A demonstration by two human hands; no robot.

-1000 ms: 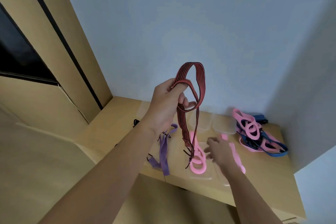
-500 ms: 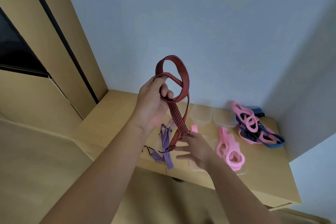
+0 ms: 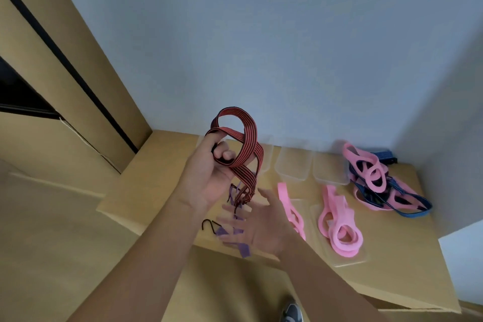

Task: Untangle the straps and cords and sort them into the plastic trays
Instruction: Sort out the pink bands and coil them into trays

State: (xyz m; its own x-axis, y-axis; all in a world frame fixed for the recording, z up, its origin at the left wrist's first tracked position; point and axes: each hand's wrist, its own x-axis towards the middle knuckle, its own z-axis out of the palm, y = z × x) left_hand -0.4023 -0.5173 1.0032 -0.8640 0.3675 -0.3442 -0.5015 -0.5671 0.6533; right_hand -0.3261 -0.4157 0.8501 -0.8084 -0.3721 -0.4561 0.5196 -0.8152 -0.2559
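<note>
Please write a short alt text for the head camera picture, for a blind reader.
A person's left hand holds up a looped red-and-black striped strap; the open right hand is below its hanging end. On the wooden table lie a purple strap, pink straps in clear trays, and a tangled pink-and-blue pile.

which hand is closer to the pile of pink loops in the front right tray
Right. The right hand, open, is just left of the pink loops, with another pink strap between them. The left hand is farther left and higher, gripping the red-and-black strap.
</note>
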